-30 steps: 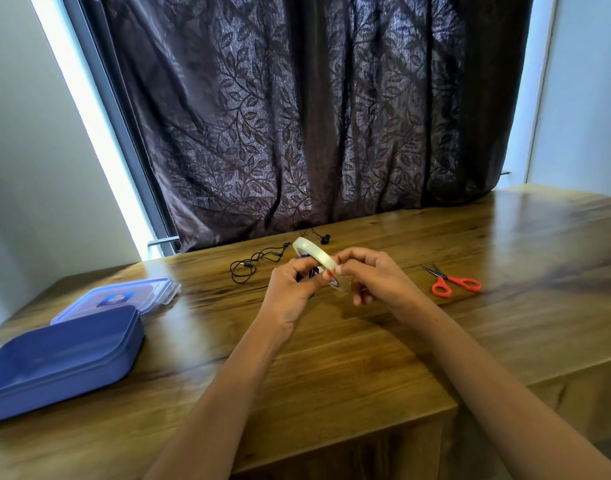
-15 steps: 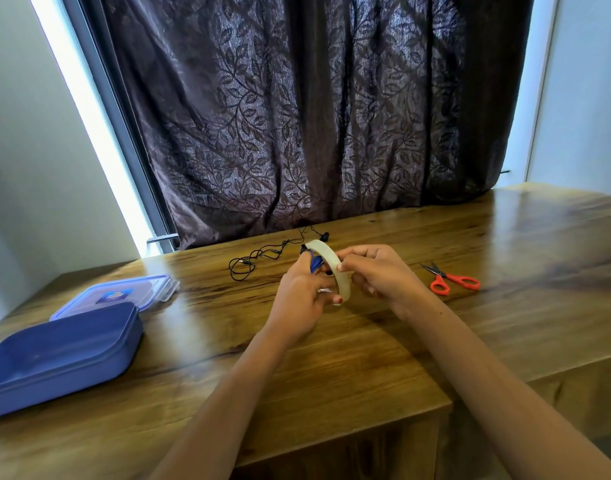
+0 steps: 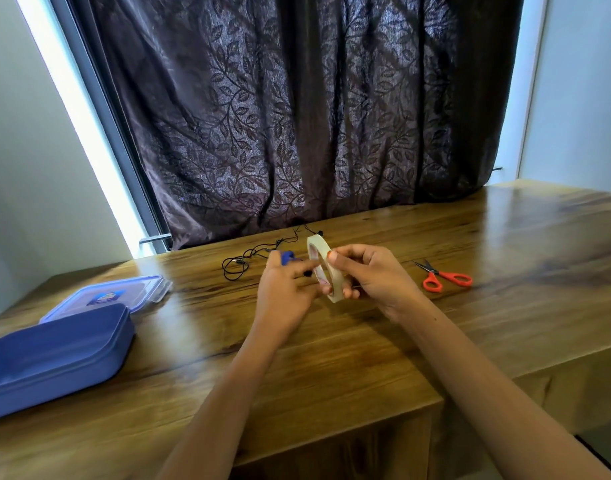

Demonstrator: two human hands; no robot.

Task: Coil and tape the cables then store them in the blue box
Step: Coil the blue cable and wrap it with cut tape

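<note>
At frame centre my right hand (image 3: 376, 275) is pinching the upright tape roll (image 3: 326, 268), my left hand (image 3: 283, 292) is curling around a small blue object (image 3: 287, 257), the black cable (image 3: 240, 263) is lying just above them, and the blue box (image 3: 54, 355) is sitting lower left.

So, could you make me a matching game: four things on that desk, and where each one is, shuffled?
1 tape
2 scissors
3 box
4 black cable

a left end of the table
b by the curtain
c in the right hand
d on the table, right of that hand

Pairs: 1-c, 2-d, 3-a, 4-b
</note>
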